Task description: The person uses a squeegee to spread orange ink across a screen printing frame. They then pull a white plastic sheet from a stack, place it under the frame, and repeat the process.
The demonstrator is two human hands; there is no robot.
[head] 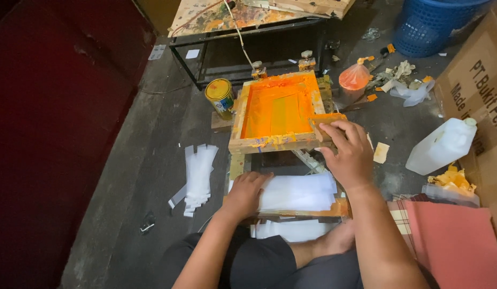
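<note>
**Screen frame lifted, white sheet under my palm**

Head view: my right hand (349, 155) is curled over the near right corner of the orange-inked wooden screen frame (278, 112), tilting it clear. My left hand (247, 192) lies spread flat on the white paper sheet (299, 192), apparently steadying it. Yellow-lidded tin can (220, 96) left; white plastic jug (442, 145) and brown printed carton (475, 80) right.

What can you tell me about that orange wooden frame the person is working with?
The wooden frame is a square of pale timber with a mesh inside, flooded with bright orange ink that also smears its rails. It sits tilted, its near edge raised above a white sheet. Clamps hold its far edge. The right hand grips a wooden squeegee at its near right corner; the left hand presses the sheet below.
</note>
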